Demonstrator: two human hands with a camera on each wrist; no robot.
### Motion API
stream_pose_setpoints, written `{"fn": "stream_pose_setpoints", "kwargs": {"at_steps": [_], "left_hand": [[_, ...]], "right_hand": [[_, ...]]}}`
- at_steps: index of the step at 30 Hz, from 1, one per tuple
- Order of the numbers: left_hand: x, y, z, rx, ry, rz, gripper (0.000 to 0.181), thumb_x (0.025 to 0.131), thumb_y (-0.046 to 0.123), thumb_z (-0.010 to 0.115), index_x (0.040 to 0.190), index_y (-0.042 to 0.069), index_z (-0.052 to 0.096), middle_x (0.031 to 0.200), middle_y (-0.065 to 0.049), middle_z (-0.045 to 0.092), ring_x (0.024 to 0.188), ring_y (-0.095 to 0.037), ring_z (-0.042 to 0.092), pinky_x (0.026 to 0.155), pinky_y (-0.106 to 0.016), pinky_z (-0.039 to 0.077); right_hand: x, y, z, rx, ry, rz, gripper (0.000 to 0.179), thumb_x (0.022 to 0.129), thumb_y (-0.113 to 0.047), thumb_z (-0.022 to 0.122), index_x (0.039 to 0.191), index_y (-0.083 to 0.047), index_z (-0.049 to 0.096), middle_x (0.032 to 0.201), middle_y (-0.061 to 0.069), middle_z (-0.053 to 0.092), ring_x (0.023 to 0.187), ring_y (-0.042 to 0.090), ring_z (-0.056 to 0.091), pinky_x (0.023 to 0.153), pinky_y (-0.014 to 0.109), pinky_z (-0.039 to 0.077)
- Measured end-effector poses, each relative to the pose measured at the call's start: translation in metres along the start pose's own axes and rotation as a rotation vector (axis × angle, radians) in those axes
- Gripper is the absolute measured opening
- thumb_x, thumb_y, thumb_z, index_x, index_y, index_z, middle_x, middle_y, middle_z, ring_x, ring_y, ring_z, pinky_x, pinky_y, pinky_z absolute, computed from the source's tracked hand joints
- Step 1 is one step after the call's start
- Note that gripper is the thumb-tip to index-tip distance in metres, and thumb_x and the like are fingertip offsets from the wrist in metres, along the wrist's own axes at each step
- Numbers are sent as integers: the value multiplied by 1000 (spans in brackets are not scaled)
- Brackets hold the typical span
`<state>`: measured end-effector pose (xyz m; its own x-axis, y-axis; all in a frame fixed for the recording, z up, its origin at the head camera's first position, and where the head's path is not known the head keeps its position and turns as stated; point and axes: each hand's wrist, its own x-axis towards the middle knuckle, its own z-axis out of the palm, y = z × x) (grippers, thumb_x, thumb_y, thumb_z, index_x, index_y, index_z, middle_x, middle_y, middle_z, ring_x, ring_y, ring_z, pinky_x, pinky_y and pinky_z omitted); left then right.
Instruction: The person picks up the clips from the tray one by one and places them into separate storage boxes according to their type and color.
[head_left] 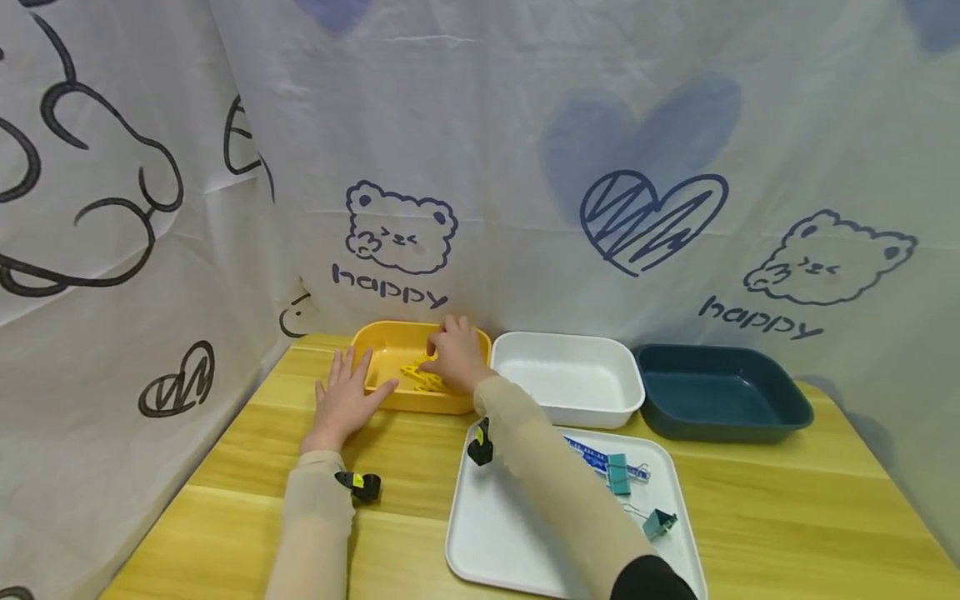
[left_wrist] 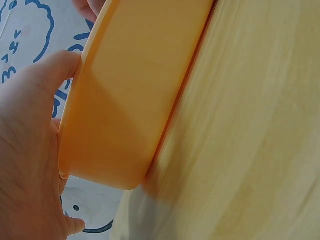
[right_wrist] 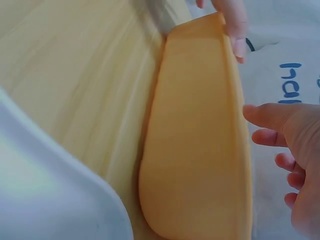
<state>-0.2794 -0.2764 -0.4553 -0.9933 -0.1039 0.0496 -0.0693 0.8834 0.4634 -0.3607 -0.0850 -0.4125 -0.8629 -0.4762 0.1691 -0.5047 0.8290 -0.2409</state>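
Note:
My left hand rests at the left front corner of a yellow bin, its fingers spread over the rim. In the left wrist view, the thumb of this hand lies against the bin's edge. Over the right half of the bin reaches my right hand, with small slender yellow pieces lying just left of it on the bin floor. In the right wrist view the fingers of that hand are loosely bent and apart, with nothing visible between them; the thumb overlaps the bin rim.
A white bin and a dark teal bin stand to the right in a row. Nearer lies a white tray with a teal binder clip, another binder clip and blue patterned strips. A printed curtain hangs behind.

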Motion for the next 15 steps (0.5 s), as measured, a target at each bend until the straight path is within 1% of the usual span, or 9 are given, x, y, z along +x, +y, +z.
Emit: {"fn": "stream_pose_setpoints", "kwargs": {"at_steps": [4, 7, 11, 15], "left_hand": [[-1, 0, -1, -1, -3, 5, 89, 93, 68, 41, 158, 13, 14, 165, -19, 1, 152, -39, -9, 112, -75, 1], [-2, 0, -1, -3, -8, 6, 91, 92, 71, 39, 158, 13, 13, 165, -19, 0, 152, -39, -8, 112, -75, 1], [-2, 0, -1, -1, -3, 12, 91, 92, 70, 39, 158, 12, 14, 165, -19, 1, 151, -40, -7, 111, -75, 1], [-2, 2, -2, 2, -6, 13, 89, 93, 69, 40, 158, 12, 14, 164, -20, 1, 151, -41, -7, 111, -76, 1]], "right_hand": [[-6, 6, -10, 0, 31, -5, 27, 83, -43, 75, 90, -17, 71, 106, 3, 48, 108, 22, 38, 95, 38, 34], [-10, 11, -17, 22, 40, 12, 25, 82, -43, 76, 87, -19, 69, 106, 2, 48, 108, 22, 38, 94, 37, 35], [-17, 17, -30, 57, 39, 39, 27, 82, -43, 76, 91, -18, 70, 108, 1, 48, 110, 22, 37, 96, 37, 35], [-27, 24, -47, 81, 47, 34, 30, 82, -42, 77, 94, -15, 72, 109, 2, 48, 112, 23, 37, 97, 39, 34]]}}
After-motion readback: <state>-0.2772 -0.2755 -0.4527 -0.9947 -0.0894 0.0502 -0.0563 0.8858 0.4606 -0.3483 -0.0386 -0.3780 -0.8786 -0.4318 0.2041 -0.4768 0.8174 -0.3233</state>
